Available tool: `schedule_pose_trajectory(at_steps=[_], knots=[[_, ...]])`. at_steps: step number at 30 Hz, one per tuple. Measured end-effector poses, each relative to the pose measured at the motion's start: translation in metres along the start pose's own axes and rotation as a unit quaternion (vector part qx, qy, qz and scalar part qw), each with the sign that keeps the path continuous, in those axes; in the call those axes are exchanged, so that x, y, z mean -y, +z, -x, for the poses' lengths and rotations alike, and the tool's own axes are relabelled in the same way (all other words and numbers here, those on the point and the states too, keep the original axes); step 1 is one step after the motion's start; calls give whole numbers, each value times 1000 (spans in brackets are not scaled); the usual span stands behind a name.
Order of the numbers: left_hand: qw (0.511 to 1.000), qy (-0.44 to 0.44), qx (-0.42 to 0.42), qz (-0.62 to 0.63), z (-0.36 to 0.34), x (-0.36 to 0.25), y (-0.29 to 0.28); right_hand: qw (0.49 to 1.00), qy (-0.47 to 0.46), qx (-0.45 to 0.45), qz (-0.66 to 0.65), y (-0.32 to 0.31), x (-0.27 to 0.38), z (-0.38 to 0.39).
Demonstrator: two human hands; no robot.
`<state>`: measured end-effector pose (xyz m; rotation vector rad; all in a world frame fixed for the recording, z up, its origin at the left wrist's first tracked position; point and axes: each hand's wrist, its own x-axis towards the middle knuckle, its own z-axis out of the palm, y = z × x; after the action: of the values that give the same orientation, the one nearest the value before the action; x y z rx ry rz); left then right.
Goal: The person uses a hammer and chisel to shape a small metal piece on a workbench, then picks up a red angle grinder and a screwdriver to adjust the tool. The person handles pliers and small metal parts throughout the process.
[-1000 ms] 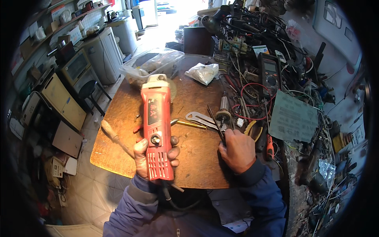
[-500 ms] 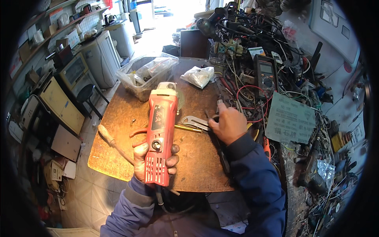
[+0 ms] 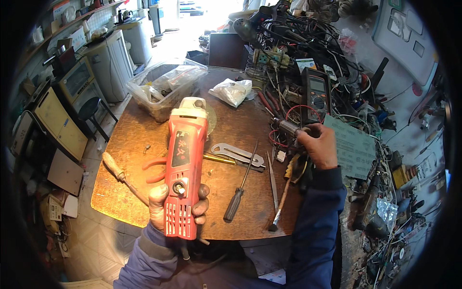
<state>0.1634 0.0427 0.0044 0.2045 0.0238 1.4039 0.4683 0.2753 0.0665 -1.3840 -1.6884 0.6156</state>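
Observation:
My left hand (image 3: 161, 207) is wrapped round the lower body of a red angle grinder (image 3: 185, 159), its pale gear head pointing away from me. A disc shows partly behind the head. At the table's right side, my right hand (image 3: 318, 147) has its thumb and fingers closed at the end of a screwdriver-like tool (image 3: 289, 127) with a thick greyish handle and a thin shaft slanting to the far left. Close by lie a slotted metal wrench (image 3: 238, 154), a black-handled screwdriver (image 3: 236, 202), tweezers (image 3: 273, 180) and a brush (image 3: 281, 204).
Red-handled pliers (image 3: 155, 171) and a wooden-handled tool (image 3: 115, 168) lie left of the grinder. Farther back stand a clear plastic box (image 3: 139, 91) and a white plastic bag (image 3: 232, 91). A multimeter (image 3: 317, 94), green sandpaper (image 3: 351, 144) and tangled wires crowd the right.
My right hand has moved right, away from the wrench, and now has the thick-handled tool at its fingertips. The black-handled screwdriver has come into sight. The view has shifted; my left hand keeps the grinder.

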Motion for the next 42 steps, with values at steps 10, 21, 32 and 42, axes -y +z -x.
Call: schedule_pose_trajectory(at_steps=[10, 21, 32, 42], knots=[[1000, -7, -19, -24, 2, -5, -8, 962, -93, -118, 228, 14, 9, 10], [996, 2, -82, -37, -10, -2, 1, 850, -329, 113, 395, 64, 13, -66], [994, 9, -89, -56, -13, 0, 1, 793, -290, 188, 501, 109, 8, -101], [990, 7, -104, -97, -11, -1, 6, 849, -198, 190, 452, 104, 31, -90]])
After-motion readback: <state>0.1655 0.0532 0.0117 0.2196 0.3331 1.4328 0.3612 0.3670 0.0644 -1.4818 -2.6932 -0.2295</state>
